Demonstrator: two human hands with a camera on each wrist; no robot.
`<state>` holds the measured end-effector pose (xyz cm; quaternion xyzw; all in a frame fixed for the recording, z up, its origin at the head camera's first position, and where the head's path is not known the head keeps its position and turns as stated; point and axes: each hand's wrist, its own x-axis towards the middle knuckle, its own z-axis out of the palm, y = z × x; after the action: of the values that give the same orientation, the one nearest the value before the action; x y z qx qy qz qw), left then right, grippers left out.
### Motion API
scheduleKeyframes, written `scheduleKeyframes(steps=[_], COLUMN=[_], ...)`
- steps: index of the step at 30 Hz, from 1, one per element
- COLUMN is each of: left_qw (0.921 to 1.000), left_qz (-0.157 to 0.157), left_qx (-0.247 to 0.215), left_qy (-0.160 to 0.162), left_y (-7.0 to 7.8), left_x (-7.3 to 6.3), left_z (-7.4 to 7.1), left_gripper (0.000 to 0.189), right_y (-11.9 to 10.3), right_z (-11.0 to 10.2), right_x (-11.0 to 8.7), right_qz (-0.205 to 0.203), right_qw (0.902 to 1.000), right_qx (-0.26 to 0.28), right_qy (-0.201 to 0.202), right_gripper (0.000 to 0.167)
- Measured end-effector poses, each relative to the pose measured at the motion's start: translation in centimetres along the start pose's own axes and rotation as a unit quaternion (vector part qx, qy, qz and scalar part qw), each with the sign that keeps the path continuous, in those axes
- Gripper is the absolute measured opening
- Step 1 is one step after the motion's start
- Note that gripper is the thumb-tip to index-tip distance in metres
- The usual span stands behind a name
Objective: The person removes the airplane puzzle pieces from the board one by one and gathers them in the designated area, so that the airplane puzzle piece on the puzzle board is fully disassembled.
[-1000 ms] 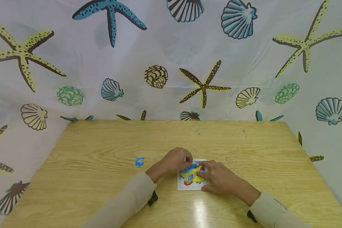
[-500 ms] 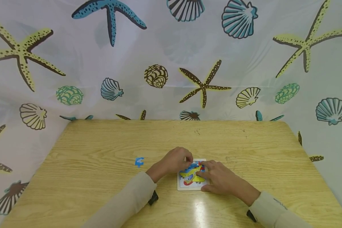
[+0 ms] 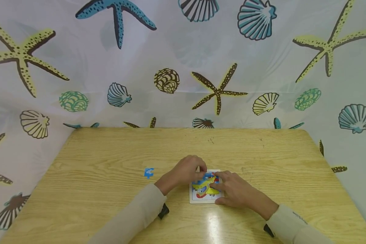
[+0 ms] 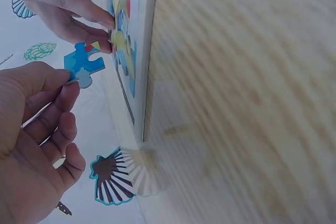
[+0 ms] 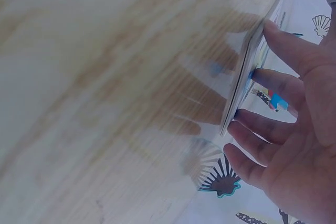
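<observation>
Pinching blue puzzle piece [image 4: 84, 65] in left grip [image 4: 37, 124] | right grip [image 3: 235, 191] flat on colourful puzzle board [image 3: 205, 190]

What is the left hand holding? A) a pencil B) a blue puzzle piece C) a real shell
B: the left hand pinches a blue puzzle piece beside the puzzle board, which the right hand rests on.

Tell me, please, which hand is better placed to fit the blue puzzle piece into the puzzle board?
Probably the left. The left hand already pinches the blue puzzle piece beside the puzzle board, while the right hand rests its fingers on the board, apparently steadying it.
</observation>
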<state>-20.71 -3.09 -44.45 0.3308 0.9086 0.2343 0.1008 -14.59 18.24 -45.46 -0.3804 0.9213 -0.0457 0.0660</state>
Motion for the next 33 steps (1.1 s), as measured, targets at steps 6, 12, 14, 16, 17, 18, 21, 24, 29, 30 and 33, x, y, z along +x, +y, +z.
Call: scheduleKeyframes(steps=[6,12,14,16,17,18,21,24,29,30,33], left_qw=[0.9999,0.9993,0.9989,0.9983,0.9981,0.9979,0.9977,0.9978,0.998,0.998,0.998], left_qz=[-0.004,-0.012,-0.016,-0.019,-0.02,-0.021,-0.024,-0.021,-0.026,-0.028,-0.033], left_qx=[-0.009,-0.034,-0.038,-0.045,-0.047,-0.047,-0.047,-0.046,-0.046,-0.047,-0.046], left_qy=[0.003,0.012,0.021,0.031,0.035,0.039,0.043,0.043,0.034,0.031,0.027], left_y=[-0.5,-1.4,-1.8,-2.2,-2.4,-2.6,-3.2,-3.7,-4.4,-4.5,-5.0], left_x=[0.0,-0.5,-0.7,-0.9,-0.9,-0.9,-1.2,-1.5,-2.2,-2.3,-2.7], left_z=[-0.2,-0.8,-1.2,-1.6,-1.8,-1.9,-2.3,-2.5,-3.0,-3.1,-3.3], left_gripper=[0.006,0.007,0.008,0.008,0.008,0.008,0.007,0.006,0.007,0.007,0.007], right_y=[0.1,0.0,0.0,0.0,0.1,0.1,0.1,0.1,0.0,0.0,0.0], right_z=[0.3,0.5,0.4,0.3,0.3,0.3,0.4,0.3,0.2,0.2,0.2], right_x=[0.1,0.1,0.1,0.1,0.1,0.1,0.1,0.1,0.1,0.1,0.2], right_qz=[-0.001,0.008,0.01,0.012,0.012,0.013,0.015,0.014,0.011,0.01,0.008], right_qw=[1.0,0.9999,0.9999,0.9999,0.9999,0.9999,0.9999,0.9999,0.9999,0.9999,1.0], right_qx=[-0.002,0.011,0.01,0.008,0.006,0.004,0.004,0.003,0.005,0.004,0.003], right_qy=[-0.001,-0.01,-0.009,-0.006,-0.005,-0.005,-0.005,-0.004,-0.003,-0.003,-0.001], right_gripper=[0.053,0.054,0.054,0.054,0.054,0.054,0.054,0.054,0.054,0.054,0.054])
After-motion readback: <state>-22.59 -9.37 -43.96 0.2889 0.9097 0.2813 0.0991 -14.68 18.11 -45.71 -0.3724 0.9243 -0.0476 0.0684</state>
